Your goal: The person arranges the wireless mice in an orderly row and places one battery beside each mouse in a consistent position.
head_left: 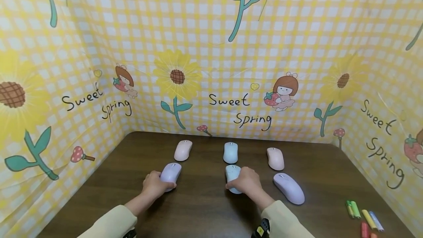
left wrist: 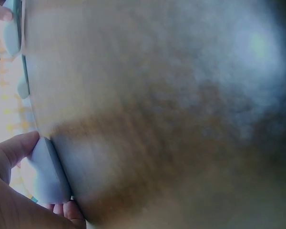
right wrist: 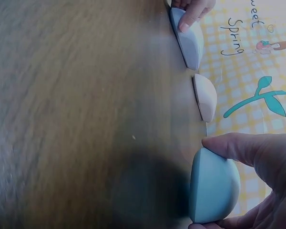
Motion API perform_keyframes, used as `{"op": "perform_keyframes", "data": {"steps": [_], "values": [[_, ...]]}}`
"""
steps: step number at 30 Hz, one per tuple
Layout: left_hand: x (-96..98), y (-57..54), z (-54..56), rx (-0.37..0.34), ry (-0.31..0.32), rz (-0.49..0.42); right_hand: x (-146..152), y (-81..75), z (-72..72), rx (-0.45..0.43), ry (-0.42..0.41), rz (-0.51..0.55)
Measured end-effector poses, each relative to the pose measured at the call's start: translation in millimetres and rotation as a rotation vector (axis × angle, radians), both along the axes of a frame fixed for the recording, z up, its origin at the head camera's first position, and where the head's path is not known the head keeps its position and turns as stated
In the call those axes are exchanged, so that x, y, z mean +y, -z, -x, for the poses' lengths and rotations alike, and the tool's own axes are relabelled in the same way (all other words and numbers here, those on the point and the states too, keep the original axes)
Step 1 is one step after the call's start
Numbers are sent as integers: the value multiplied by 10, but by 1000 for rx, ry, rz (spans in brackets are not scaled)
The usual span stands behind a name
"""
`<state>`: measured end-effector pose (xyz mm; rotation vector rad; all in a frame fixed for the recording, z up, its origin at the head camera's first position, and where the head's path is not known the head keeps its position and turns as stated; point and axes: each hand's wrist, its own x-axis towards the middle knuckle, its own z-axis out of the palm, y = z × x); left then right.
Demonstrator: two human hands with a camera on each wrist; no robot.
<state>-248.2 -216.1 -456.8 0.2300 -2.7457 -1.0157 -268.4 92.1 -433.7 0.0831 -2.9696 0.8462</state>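
Observation:
My left hand (head_left: 154, 186) grips a lavender computer mouse (head_left: 171, 173) by its sides, thumb on the right and fingers on the left. In the left wrist view that mouse (left wrist: 47, 174) sits between thumb and fingers, close to the tabletop. My right hand (head_left: 247, 180) holds a light blue mouse (head_left: 233, 173) the same way, thumb on its left side; the right wrist view shows this blue mouse (right wrist: 214, 186) from its end. Just beyond it lies another light blue mouse (head_left: 230, 152). A pale pink mouse (head_left: 183, 150) lies behind the lavender one.
On the right lie a second pale pink mouse (head_left: 275, 158) and another lavender mouse (head_left: 289, 188). Several batteries in green (head_left: 353, 209), yellow (head_left: 369, 219) and red (head_left: 365, 229) are at the dark wooden table's (head_left: 201, 208) front right. Yellow checked cloth (head_left: 211, 58) walls surround it.

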Motion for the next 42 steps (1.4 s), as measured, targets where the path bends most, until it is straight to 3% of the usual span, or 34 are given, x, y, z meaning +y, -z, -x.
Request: {"op": "perform_keyframes", "data": {"steps": [42], "values": [[25,-12,-6,-31,-13,-10,-204,101,-12,26,5,-61]]}}
